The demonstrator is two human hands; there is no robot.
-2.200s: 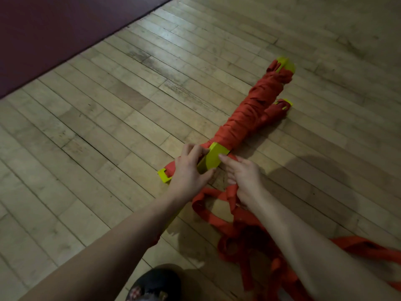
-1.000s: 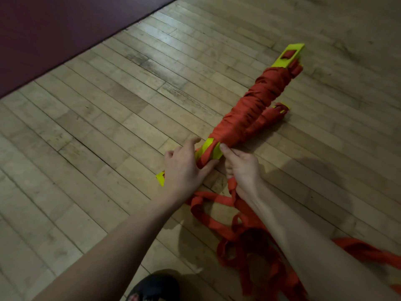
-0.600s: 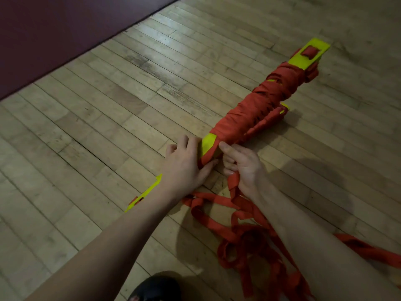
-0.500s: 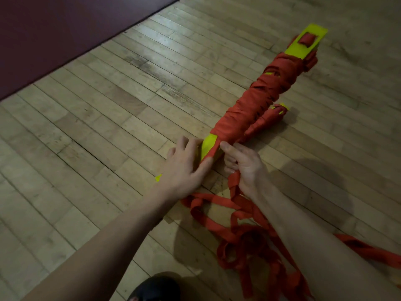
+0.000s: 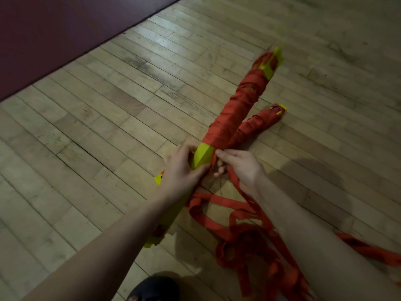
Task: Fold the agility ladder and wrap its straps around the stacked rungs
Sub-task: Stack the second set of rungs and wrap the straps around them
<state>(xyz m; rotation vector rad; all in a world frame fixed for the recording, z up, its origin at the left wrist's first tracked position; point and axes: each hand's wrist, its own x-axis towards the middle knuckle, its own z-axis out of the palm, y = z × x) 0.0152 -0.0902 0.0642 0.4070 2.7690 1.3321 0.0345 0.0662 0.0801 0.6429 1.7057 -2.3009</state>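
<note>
A stack of yellow-green rungs [image 5: 201, 158] is mostly wound in red strap, forming a long red bundle [image 5: 236, 109] that is tilted up off the wooden floor, its far yellow end [image 5: 272, 64] raised. My left hand [image 5: 182, 170] grips the bare near part of the stack. My right hand [image 5: 240, 168] pinches the red strap [image 5: 235, 183] right beside the stack. A second, shorter wrapped bundle [image 5: 260, 122] lies on the floor under the first. Loose red strap [image 5: 245, 242] is piled by my right forearm.
Pale wooden floorboards [image 5: 108, 137] run all around. A dark maroon mat or wall base [image 5: 54, 29] fills the upper left. The toe of a dark shoe [image 5: 152, 290] shows at the bottom edge. More strap [image 5: 368, 250] trails off to the right.
The wrapped bundle has turned about its long axis, its far yellow end now edge-on instead of flat. My left hand shifted its grip round the near end; the right keeps the strap.
</note>
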